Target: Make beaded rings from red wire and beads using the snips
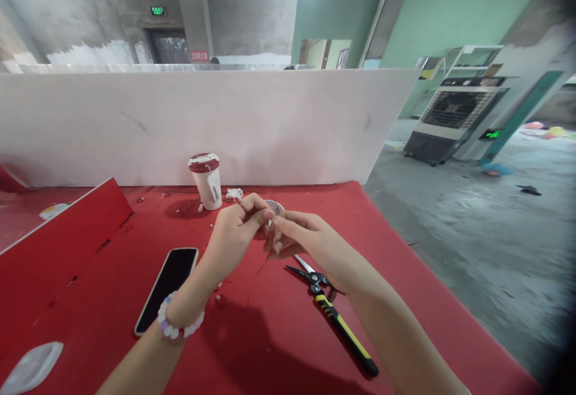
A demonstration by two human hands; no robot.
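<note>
Above the red table, both hands meet with fingers pinched together. My left hand (238,222) is closed, thumb against forefinger, on a thin reddish cord (263,266) whose loose end hangs below. From the right, my right hand (302,236) pinches the same cord, its fingertips touching those of the left. A tiny whitish piece (270,223) shows between the fingertips, too small to make out. Just behind the fingers is a small round dish (275,205), partly hidden. Pruning shears (335,317) with black and yellow handles lie below my right hand, blades apart.
A phone (167,290) lies left of my left forearm. Behind stands a lidded coffee cup (207,185), beside a white bundle (234,194). Small bits are scattered over the red table (270,347). A white partition (288,128) borders the back; a red divider (67,239) stands left.
</note>
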